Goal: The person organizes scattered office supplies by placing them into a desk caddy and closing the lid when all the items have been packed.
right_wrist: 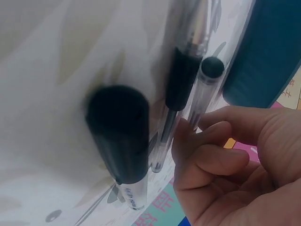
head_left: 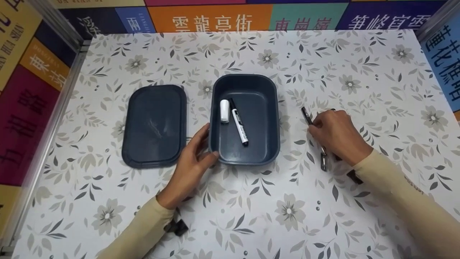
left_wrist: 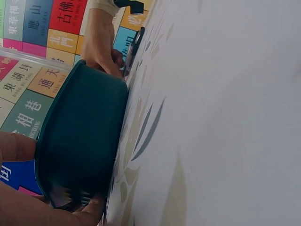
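Note:
A dark blue rectangular container (head_left: 243, 160) stands uncovered, holding a black-and-white marker (head_left: 239, 124) and a small rounded white object (head_left: 224, 111) of unclear kind. My left hand (head_left: 190, 162) holds its near left corner, thumb at the rim (left_wrist: 39, 155) and fingers low against the side wall. To the right of the container, my right hand (head_left: 334, 131) pinches a clear-barrelled pen (right_wrist: 200, 96) with a black end. Close by the fingers lie a gel pen (right_wrist: 181, 82) with a black grip and a thicker black-capped pen (right_wrist: 122, 141). In the head view the hand partly hides these pens.
The matching dark blue lid (head_left: 154, 126) lies flat to the left of the container. A floral sheet (head_left: 230, 223) covers the table. Panels with printed characters (head_left: 212, 18) stand along the back and both sides.

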`<state>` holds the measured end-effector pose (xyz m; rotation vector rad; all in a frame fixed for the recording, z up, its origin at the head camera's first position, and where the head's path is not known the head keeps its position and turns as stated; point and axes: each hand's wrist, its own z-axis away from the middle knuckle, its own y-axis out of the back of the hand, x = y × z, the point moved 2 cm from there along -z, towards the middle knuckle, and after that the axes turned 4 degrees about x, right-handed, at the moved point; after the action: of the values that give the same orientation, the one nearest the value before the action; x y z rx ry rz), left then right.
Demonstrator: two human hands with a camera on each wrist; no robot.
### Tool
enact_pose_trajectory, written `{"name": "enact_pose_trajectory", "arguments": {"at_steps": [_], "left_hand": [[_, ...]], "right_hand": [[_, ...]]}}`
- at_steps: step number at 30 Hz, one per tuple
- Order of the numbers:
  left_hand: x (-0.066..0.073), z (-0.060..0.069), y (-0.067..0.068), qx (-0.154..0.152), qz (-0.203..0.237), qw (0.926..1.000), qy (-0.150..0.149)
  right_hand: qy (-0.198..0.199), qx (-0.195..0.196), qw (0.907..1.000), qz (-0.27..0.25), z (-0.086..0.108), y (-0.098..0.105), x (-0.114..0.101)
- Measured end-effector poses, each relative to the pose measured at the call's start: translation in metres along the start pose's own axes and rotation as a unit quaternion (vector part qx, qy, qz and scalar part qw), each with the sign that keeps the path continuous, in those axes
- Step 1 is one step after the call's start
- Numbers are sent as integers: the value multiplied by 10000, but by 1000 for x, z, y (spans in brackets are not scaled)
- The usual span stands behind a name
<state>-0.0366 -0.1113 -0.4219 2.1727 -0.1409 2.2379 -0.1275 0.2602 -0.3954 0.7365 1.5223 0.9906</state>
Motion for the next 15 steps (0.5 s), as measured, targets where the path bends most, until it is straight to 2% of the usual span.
{"name": "enact_pose_trajectory", "arguments": {"at_steps": [5, 15], "left_hand": [[-2, 0, 1, -15, -66, 10000, -57], [-1, -1, 1, -35, -123, 9999, -64]], "right_hand": [[-214, -116, 9994, -229, -2, 1, 1], [-382, 9, 9978, -533, -6, 8, -1]]}}
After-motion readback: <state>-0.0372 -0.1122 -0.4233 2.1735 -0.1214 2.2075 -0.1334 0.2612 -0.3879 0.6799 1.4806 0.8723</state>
